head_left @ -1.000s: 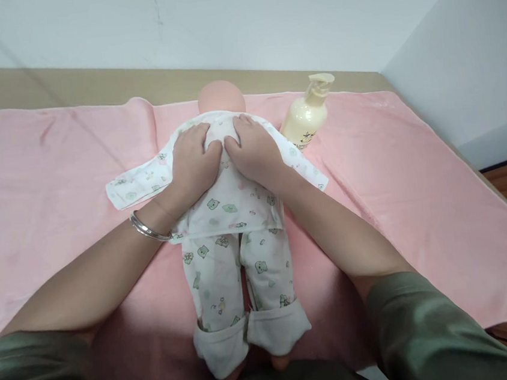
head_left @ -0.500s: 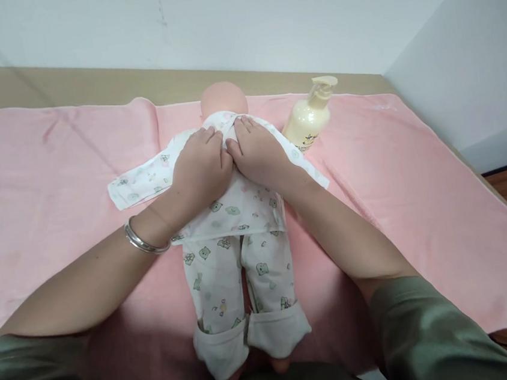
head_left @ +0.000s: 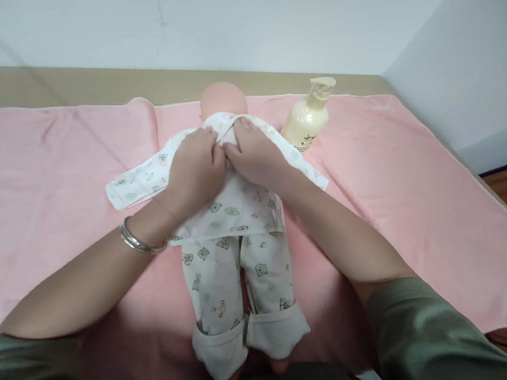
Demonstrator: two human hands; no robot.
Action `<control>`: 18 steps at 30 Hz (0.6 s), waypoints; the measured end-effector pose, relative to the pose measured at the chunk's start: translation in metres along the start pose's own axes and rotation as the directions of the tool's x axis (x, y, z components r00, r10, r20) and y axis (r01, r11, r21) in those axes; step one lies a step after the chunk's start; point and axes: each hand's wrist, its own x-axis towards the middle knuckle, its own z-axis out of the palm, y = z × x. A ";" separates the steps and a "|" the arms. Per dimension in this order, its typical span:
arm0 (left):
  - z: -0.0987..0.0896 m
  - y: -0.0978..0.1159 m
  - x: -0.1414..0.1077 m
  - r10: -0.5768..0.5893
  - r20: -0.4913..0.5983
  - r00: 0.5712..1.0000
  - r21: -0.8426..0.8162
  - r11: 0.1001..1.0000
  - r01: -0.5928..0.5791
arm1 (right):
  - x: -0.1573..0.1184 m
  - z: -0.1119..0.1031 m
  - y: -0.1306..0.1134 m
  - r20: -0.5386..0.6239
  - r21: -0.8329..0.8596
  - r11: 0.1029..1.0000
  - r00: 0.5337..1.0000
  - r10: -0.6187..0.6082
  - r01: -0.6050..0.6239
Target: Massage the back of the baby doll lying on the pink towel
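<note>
A doll with a bare round head (head_left: 223,99) lies on a pink cloth, dressed in a white printed top (head_left: 233,210) and matching trousers (head_left: 266,267) with turned-up cuffs. My left hand (head_left: 200,165), with a silver bangle on its wrist, pinches the top's fabric at the upper chest, fingers curled. Close beside it, my right hand (head_left: 253,150) also has its fingers bent into the fabric below the neckline. The cloth is bunched between the two hands. The top's sleeves spread out to either side.
A cream pump bottle (head_left: 307,118) stands right of the doll's shoulder. The pink cloth (head_left: 418,209) covers most of the wooden table (head_left: 125,85). A pale wall rises behind it, and brown wooden flooring shows at the lower right.
My hands have curled their fingers, where they lay flatter before. The fabric between them is now gathered and slightly lifted near the neckline.
</note>
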 end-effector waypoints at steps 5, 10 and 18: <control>0.010 0.002 -0.007 0.095 -0.097 0.991 -0.075 0.992 -0.103 | 0.008 -0.002 0.006 0.037 0.019 0.994 0.994 0.104 -0.105; 0.003 -0.013 0.016 -0.034 -0.003 0.999 -0.111 0.993 0.033 | -0.013 -0.003 -0.010 -0.012 -0.091 0.996 1.000 0.022 -0.023; 0.006 -0.019 0.019 -0.034 -0.028 0.999 -0.126 0.992 0.030 | -0.019 -0.011 -0.014 -0.008 -0.055 0.997 0.999 -0.048 0.047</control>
